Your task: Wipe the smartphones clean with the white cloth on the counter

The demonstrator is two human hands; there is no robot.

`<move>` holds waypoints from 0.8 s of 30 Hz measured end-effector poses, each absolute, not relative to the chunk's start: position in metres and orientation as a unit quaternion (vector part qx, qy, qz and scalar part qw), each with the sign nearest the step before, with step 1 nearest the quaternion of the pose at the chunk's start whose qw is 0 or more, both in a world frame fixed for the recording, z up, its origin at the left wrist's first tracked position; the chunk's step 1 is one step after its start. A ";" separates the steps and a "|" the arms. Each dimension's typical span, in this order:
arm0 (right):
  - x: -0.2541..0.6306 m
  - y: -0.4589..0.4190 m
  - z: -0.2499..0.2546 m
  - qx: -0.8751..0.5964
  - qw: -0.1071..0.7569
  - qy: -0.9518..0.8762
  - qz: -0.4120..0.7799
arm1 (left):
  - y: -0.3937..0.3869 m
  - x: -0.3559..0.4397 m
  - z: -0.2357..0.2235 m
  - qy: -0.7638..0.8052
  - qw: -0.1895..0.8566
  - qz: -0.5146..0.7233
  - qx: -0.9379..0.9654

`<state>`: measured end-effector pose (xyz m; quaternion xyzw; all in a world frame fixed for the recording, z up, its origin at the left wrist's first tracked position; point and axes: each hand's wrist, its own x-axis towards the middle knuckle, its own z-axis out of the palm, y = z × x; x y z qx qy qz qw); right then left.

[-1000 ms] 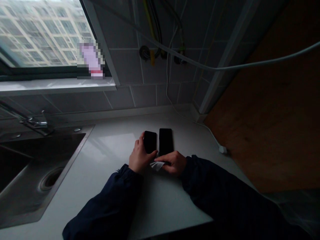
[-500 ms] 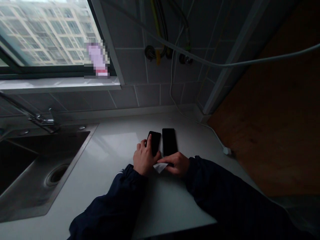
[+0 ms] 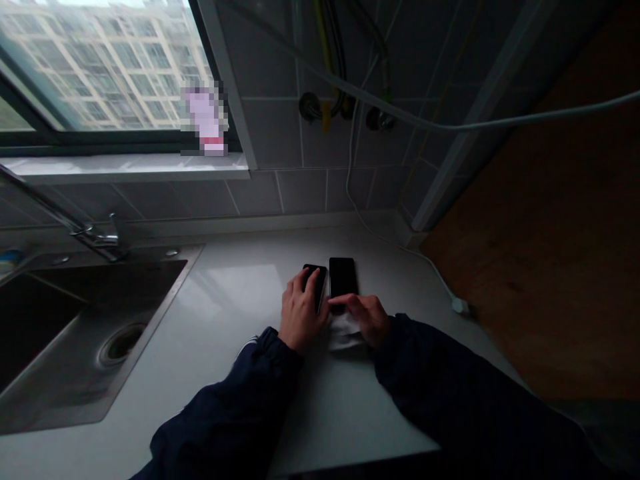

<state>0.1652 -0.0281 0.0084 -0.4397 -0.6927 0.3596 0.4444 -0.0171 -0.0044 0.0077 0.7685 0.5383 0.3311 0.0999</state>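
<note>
Two black smartphones lie side by side on the pale countertop [image 3: 225, 360]. My left hand [image 3: 301, 312] rests over the left phone [image 3: 315, 280], its fingers spread out and touching the screen and edge. Part of that phone is hidden under the hand. At the lower end of the right phone [image 3: 343, 275] is my right hand [image 3: 367, 317], index finger stretched to the left across it. A crumpled white tissue [image 3: 345, 335] shows below that finger, seemingly held in the other fingers, which are partly hidden and a little blurred.
To the left is a steel sink [image 3: 60, 373] with a faucet [image 3: 100, 240]. A white cable runs down the tiled wall and over the counter to a plug [image 3: 459, 306] near the right edge. Above the sink stands a window [image 3: 110, 73] with a sill.
My left hand now covers more of the left phone, with more fingers on it. My right hand has moved up toward the right phone, and the tissue now hangs lower and more spread.
</note>
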 end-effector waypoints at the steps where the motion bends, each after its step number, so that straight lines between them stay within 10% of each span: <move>1: 0.166 -0.026 0.010 -0.465 0.474 -0.655 0.362 | -0.005 -0.015 0.008 0.495 0.127 0.374 0.774; 6: 0.175 -0.007 0.013 -0.530 0.610 -0.471 0.353 | -0.018 -0.004 0.009 0.349 0.307 0.436 0.770; 15: 0.181 0.002 0.014 -0.535 0.561 -0.376 0.507 | -0.026 0.001 0.004 0.319 0.546 0.457 0.625; 24: 0.185 0.008 0.009 -0.512 0.559 -0.399 0.516 | -0.024 0.003 0.000 0.291 0.570 0.487 0.595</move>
